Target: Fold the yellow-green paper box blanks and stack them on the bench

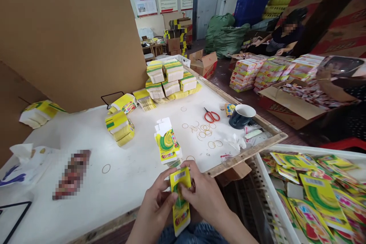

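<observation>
Between my two hands, just off the table's front edge, is a yellow and green printed carton (181,219) with a barcode at its upper end. My left hand (158,202) grips its left side, thumb on the front. My right hand (201,188) pinches its right upper side, with the thumb pressed on the face. A small pile of flat cartons (167,143) with white flaps lies on the table beyond my hands. Loose rubber bands (204,131) lie to the right of that pile, close to red-handled scissors (211,115).
Stacked carton bundles (168,76) stand at the table's back. A dark mug (241,118) sits near the right corner. On the right, a white crate (264,169) holds many yellow cartons. A tissue pack (31,164) lies at left. Two people work beyond, among boxes.
</observation>
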{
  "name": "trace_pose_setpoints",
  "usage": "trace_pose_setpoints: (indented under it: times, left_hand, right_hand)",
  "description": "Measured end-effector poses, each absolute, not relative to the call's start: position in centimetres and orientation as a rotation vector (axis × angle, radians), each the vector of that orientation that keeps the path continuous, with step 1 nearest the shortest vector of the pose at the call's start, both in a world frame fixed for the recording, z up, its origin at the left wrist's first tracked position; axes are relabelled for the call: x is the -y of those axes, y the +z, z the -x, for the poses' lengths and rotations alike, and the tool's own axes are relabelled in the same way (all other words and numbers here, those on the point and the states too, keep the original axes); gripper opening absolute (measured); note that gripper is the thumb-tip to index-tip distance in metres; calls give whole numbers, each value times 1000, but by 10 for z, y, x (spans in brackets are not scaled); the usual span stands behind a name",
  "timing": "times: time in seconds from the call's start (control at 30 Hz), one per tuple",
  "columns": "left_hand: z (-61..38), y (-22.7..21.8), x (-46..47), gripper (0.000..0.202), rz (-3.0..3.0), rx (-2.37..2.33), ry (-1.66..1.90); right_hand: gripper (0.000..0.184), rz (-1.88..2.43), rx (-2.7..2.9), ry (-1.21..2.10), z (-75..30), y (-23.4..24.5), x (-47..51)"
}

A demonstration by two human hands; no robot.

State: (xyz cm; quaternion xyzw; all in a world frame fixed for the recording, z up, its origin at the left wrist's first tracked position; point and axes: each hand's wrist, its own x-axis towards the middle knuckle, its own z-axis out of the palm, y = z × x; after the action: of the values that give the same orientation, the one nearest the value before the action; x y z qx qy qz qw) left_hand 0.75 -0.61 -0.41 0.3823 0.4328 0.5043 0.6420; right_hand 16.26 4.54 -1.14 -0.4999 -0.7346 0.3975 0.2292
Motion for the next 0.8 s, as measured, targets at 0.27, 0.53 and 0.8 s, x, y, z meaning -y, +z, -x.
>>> trace_pose_setpoints:
  times: [0.27,0.53,0.8]
  left_hand:
    - [-18,0,0,40,-849,-968,1091]
    - [-11,4,-30,53,-1581,-1520,1144]
    - [36,-20,-68,24,-1885,-1772,938]
  right_hand:
    - [15,1004,1581,1374,-178,-20,-49]
    - [33,1584,1716,291,-303,15,-64]
    - [34,1702,1894,445,-325,-13,-60]
